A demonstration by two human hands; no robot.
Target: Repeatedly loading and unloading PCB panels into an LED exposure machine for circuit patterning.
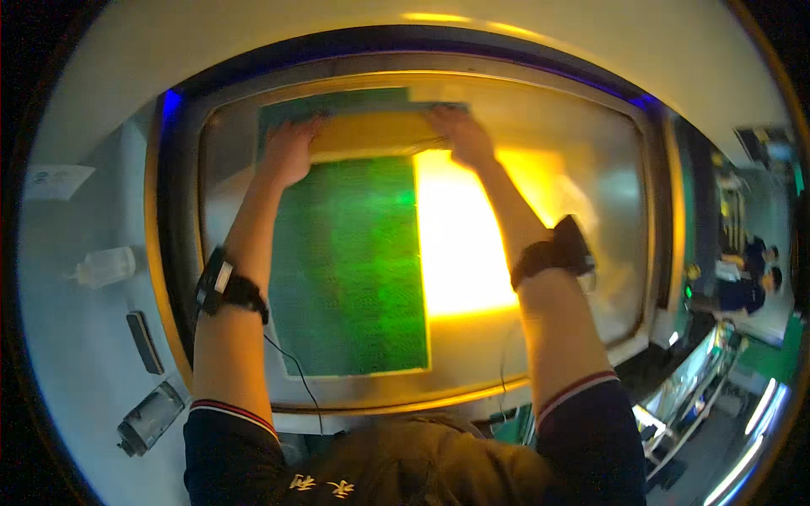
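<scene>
A green panel (350, 270) with a fine pattern lies flat inside a large framed bed (472, 354). Across its far end stretches an amber, see-through sheet (371, 135), its near edge slightly curled. My left hand (293, 150) is at the sheet's left end, fingers closed at its far corner. At the right end, my right hand (460, 135) closes on the sheet in the same way. Both sets of fingertips are blurred and partly merge with the sheet. Right of the panel, a bright yellow-white lit area (464, 244) glares under my right forearm.
A dark raised frame (173, 253) surrounds the bed. On the white surface at left are a clear bottle (105, 266), a dark flat device (145, 342), a grey bottle (152, 419) and a paper (55, 181). Black bands circle both forearms. Thin cables hang near me. People (751, 278) stand far right.
</scene>
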